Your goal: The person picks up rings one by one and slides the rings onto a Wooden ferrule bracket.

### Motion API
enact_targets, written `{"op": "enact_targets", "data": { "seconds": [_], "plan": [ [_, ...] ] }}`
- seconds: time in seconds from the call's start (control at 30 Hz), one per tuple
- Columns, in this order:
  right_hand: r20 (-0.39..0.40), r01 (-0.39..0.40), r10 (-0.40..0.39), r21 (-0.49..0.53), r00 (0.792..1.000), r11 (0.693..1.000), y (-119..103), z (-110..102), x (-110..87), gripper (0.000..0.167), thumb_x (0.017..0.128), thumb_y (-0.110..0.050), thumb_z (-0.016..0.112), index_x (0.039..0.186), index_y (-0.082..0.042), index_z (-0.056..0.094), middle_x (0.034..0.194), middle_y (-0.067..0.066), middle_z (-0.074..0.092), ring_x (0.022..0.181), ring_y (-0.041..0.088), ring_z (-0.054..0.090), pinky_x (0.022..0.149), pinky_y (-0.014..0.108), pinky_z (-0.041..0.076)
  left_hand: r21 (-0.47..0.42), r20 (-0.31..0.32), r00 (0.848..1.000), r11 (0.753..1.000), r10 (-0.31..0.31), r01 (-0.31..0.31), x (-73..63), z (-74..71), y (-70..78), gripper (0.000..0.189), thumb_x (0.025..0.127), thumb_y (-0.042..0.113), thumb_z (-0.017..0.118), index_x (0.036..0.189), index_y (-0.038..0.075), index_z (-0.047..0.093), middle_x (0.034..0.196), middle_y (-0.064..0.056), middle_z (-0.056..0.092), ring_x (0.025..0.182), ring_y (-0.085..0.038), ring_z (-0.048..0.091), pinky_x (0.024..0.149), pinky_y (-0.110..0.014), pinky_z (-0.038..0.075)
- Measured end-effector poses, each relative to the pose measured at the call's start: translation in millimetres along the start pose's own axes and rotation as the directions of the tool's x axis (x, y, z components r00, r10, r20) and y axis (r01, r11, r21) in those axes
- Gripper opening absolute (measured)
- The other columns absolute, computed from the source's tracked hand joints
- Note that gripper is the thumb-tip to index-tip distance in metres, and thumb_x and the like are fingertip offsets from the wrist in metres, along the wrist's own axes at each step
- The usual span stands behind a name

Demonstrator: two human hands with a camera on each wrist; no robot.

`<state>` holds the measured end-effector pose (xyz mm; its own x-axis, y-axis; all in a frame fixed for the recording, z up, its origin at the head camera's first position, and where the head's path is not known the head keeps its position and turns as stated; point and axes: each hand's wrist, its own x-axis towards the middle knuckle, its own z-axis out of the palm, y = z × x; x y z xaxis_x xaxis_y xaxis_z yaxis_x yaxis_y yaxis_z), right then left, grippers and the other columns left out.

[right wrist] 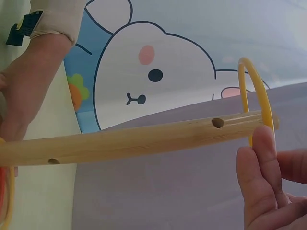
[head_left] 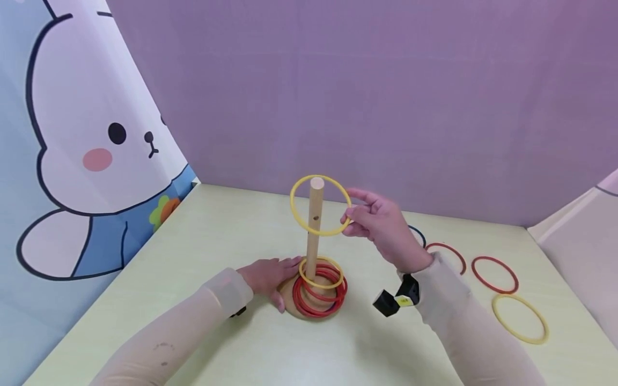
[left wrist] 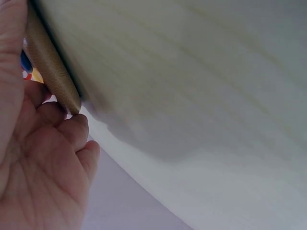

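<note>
A wooden post (head_left: pixel 315 214) stands upright on a round wooden base (head_left: pixel 287 301). My right hand (head_left: pixel 381 225) pinches a yellow ring (right wrist: pixel 263 88) by its near side, high on the post. In the right wrist view that ring encircles the post close to its tip. My left hand (head_left: pixel 267 276) grips the left edge of the base, thumb in front; the left wrist view shows its fingers (left wrist: pixel 72 129) curled against the rim. Several red rings (head_left: pixel 314 315) and another yellow ring (head_left: pixel 342 274) lie loosely stacked around the foot of the post.
To the right on the pale table (head_left: pixel 232 214) lie a dark blue ring (head_left: pixel 421 234), partly hidden behind the right hand, two red rings (head_left: pixel 517 281) and a yellow ring (head_left: pixel 546 327). A purple cloth (head_left: pixel 386 107) hangs behind; a cartoon-printed cloth (head_left: pixel 72 177) borders the left.
</note>
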<state>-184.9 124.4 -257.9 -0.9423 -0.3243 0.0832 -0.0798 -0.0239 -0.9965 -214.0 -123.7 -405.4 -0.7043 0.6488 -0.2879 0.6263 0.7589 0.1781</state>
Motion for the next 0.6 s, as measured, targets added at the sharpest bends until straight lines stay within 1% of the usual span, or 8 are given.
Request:
{"op": "enact_targets", "data": {
  "seconds": [0.17,0.27,0.43,0.6],
  "plan": [
    [-0.005,-0.039,0.039,-0.031,0.999,0.999,11.0,-1.6,-1.7,0.048,0.097,-0.002,0.051,0.142,0.004,0.038,0.085,0.009,0.064,0.068,0.010,0.065,0.075,0.026,0.056,-0.001,-0.004,1.000,1.000,0.013,-0.013,1.3,0.0,0.6,0.106,0.068,0.044,0.084,0.151,0.007,0.029,0.157,-0.006,0.024,0.136,-0.029,0.036,0.111,-0.042,0.029],
    [-0.008,-0.057,0.057,-0.027,0.998,0.998,19.4,-2.3,-2.7,0.048,0.096,-0.002,0.050,0.143,0.004,0.037,0.085,0.009,0.064,0.067,0.009,0.065,0.075,0.027,0.056,-0.009,-0.004,1.000,1.000,0.016,-0.016,1.6,-1.1,1.3,0.106,0.068,0.042,0.084,0.151,0.007,0.029,0.157,-0.007,0.024,0.136,-0.029,0.036,0.111,-0.042,0.028],
    [-0.011,-0.051,0.051,-0.007,0.999,0.999,31.2,-1.6,-2.3,0.048,0.096,0.000,0.049,0.142,0.004,0.038,0.082,0.006,0.064,0.065,0.008,0.064,0.074,0.027,0.056,-0.018,0.000,1.000,1.000,0.013,-0.013,0.3,-3.6,3.4,0.107,0.067,0.040,0.085,0.151,0.006,0.028,0.157,-0.007,0.023,0.137,-0.029,0.035,0.112,-0.042,0.027],
    [-0.010,-0.053,0.053,0.001,0.999,0.999,39.3,0.5,-2.2,0.047,0.096,0.000,0.049,0.141,0.005,0.039,0.082,0.004,0.065,0.065,0.009,0.064,0.074,0.027,0.056,-0.026,0.001,1.000,1.000,0.001,-0.001,-0.8,-3.0,4.1,0.107,0.067,0.039,0.086,0.151,0.007,0.028,0.157,-0.007,0.024,0.136,-0.030,0.036,0.112,-0.042,0.027]
  ]
}}
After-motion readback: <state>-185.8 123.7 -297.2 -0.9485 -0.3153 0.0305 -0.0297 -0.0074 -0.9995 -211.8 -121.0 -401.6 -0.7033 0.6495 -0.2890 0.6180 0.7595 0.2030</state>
